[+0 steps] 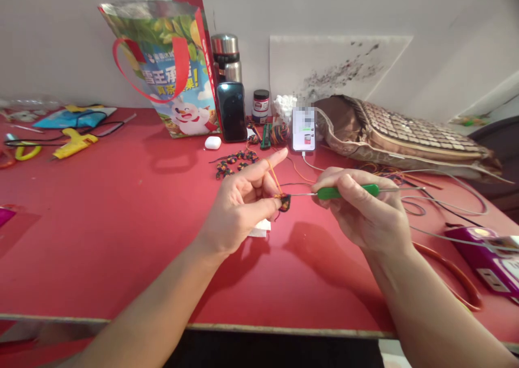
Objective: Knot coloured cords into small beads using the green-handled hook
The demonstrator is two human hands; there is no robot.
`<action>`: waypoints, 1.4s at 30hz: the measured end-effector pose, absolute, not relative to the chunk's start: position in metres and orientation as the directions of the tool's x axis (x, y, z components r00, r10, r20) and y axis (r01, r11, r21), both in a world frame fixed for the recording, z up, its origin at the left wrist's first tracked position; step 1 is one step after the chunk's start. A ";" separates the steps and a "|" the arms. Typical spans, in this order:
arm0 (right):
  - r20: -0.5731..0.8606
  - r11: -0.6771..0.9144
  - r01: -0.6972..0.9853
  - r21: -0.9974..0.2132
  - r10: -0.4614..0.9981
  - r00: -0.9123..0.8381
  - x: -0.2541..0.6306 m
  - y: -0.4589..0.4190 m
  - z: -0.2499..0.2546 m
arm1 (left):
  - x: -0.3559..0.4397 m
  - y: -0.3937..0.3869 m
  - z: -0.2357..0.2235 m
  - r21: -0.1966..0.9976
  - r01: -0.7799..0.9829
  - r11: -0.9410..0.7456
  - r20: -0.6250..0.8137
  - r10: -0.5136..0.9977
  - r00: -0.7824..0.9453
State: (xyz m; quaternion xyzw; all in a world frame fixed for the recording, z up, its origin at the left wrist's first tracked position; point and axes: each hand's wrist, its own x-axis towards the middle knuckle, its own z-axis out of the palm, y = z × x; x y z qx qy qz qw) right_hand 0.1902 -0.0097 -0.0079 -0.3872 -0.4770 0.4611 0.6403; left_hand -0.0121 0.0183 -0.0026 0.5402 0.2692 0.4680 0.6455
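Observation:
My left hand (239,206) pinches a small multicoloured crochet piece (284,202) between thumb and fingers, with the forefinger stretched out and an orange yarn strand (274,174) running over it. My right hand (360,211) is closed round a green-handled crochet hook (344,192) whose metal tip points left into the piece. Both hands hover just above the red table (121,227), near its middle.
Several finished crochet pieces (235,161) lie behind the hands. At the back stand a printed bag (170,65), a dark phone (231,111), a steel flask (225,54), a lit phone (304,130) on a cable, and a brown woven bag (401,133). A yellow glue gun (73,144) lies left, a purple device (490,257) right.

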 end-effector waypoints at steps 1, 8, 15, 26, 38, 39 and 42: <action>0.258 0.277 -0.220 -0.935 0.960 0.112 0.191 -0.010 -0.008 | -0.012 0.018 -0.002 0.948 -0.317 -0.011 0.150 0.896 0.418; 0.307 0.309 -0.203 -0.929 0.951 0.042 0.194 -0.009 -0.009 | -0.013 0.018 -0.004 0.963 -0.263 -0.054 0.165 0.892 0.421; 0.368 0.370 -0.084 -0.925 0.929 0.037 0.198 -0.013 -0.016 | -0.011 0.016 -0.003 0.977 -0.126 -0.173 0.207 0.913 0.352; 0.640 0.620 0.311 -0.720 0.767 -0.050 0.187 -0.024 -0.013 | -0.007 0.015 -0.004 0.989 -0.036 -0.141 0.146 0.949 0.278; 0.550 0.538 0.179 -0.824 0.835 0.022 0.190 -0.021 -0.017 | -0.007 0.014 -0.002 0.986 -0.024 -0.165 0.165 0.946 0.280; 0.522 0.514 0.135 -0.847 0.852 0.032 0.191 -0.020 -0.018 | -0.007 0.014 -0.002 0.988 -0.037 -0.153 0.157 0.945 0.286; 0.417 0.418 0.008 -0.909 0.906 0.065 0.193 -0.017 -0.020 | -0.008 0.014 -0.002 0.989 -0.095 -0.111 0.135 0.944 0.303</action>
